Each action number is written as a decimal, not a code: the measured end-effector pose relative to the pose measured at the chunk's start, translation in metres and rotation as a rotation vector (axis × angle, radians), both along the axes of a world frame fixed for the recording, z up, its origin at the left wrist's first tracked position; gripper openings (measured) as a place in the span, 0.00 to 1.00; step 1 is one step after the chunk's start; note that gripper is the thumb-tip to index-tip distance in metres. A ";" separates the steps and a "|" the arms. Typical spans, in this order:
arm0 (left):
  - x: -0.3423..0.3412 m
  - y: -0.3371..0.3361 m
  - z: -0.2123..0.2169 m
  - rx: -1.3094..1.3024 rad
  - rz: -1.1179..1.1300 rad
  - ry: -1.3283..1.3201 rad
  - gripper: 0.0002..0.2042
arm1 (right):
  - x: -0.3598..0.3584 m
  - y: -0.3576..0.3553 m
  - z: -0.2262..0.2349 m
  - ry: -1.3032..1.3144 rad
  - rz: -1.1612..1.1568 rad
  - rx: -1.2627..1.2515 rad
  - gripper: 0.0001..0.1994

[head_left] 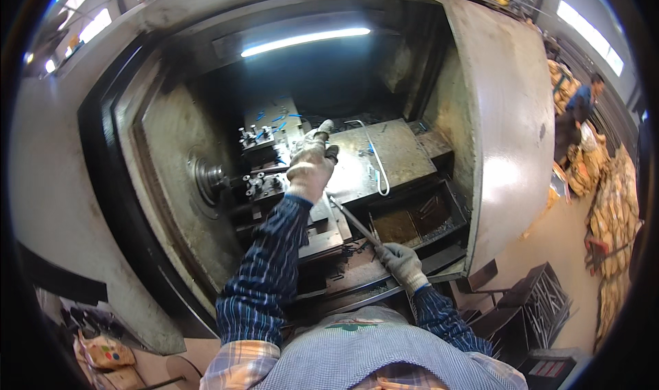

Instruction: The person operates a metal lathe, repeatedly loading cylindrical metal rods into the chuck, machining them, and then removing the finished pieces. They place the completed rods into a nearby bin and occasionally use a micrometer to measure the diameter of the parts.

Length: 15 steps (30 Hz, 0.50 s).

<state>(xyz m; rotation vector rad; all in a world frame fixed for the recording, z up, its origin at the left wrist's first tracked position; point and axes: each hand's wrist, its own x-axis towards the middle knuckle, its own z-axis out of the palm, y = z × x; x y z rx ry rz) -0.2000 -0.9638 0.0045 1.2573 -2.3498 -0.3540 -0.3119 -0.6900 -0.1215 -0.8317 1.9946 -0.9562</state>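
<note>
Inside an open lathe, my left hand (312, 167), in a pale work glove, reaches over the tool carriage beside the bolted tool holders (263, 184). Its fingers are bent and look closed, with a dark patch between them; what they hold, if anything, I cannot make out. Lower and to the right, my right hand (401, 264), also gloved, is closed around the near end of a long grey metal rod (355, 221). The rod slants up and left, its far end close to the edge of the flat metal plate (405, 146). Left of the tool holders is the round spindle chuck (209, 177).
A bent white hose (374, 156) lies across the plate. Blue shavings (278, 122) are scattered behind the tool holders. A chip tray (405, 225) sits below the plate. Outside, a bin of metal rods (546, 304), stacked sacks (614, 218) and another person (580, 108) are at right.
</note>
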 end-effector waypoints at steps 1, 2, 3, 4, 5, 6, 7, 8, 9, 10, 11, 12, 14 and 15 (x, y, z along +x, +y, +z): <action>0.012 0.023 0.022 -0.034 0.039 -0.028 0.28 | -0.001 -0.014 0.004 -0.035 -0.005 -0.011 0.24; 0.031 0.040 0.034 -0.184 0.004 0.127 0.30 | -0.003 -0.027 -0.003 -0.100 -0.021 -0.067 0.23; 0.056 0.055 0.042 -0.336 -0.018 0.278 0.32 | 0.000 -0.044 0.010 -0.115 -0.015 -0.073 0.22; 0.083 0.070 0.057 -0.496 -0.045 0.339 0.32 | 0.002 -0.061 0.018 -0.052 0.024 -0.133 0.22; 0.112 0.084 0.071 -0.649 -0.081 0.402 0.33 | 0.003 -0.077 0.025 0.015 0.054 -0.189 0.22; 0.144 0.101 0.083 -0.676 -0.023 0.382 0.33 | 0.000 -0.098 0.022 0.116 0.114 -0.216 0.22; 0.172 0.117 0.090 -0.696 0.025 0.375 0.33 | -0.004 -0.120 0.018 0.225 0.160 -0.239 0.22; 0.194 0.135 0.094 -0.709 0.157 0.452 0.27 | 0.001 -0.139 0.034 0.259 0.211 -0.210 0.22; 0.215 0.156 0.100 -0.726 0.294 0.522 0.22 | 0.009 -0.158 0.052 0.288 0.267 -0.184 0.22; 0.239 0.172 0.108 -0.844 0.365 0.370 0.22 | 0.005 -0.184 0.042 0.230 0.303 -0.241 0.22; 0.265 0.188 0.114 -0.953 0.441 0.217 0.23 | 0.003 -0.209 0.033 0.177 0.342 -0.293 0.22; 0.286 0.209 0.115 -0.943 0.509 0.283 0.23 | 0.018 -0.226 0.051 0.247 0.413 -0.297 0.21; 0.322 0.231 0.102 -0.990 0.683 0.320 0.22 | 0.025 -0.259 0.076 0.464 0.501 -0.199 0.21; 0.341 0.236 0.094 -1.045 0.809 0.264 0.22 | 0.024 -0.276 0.076 0.519 0.587 -0.198 0.22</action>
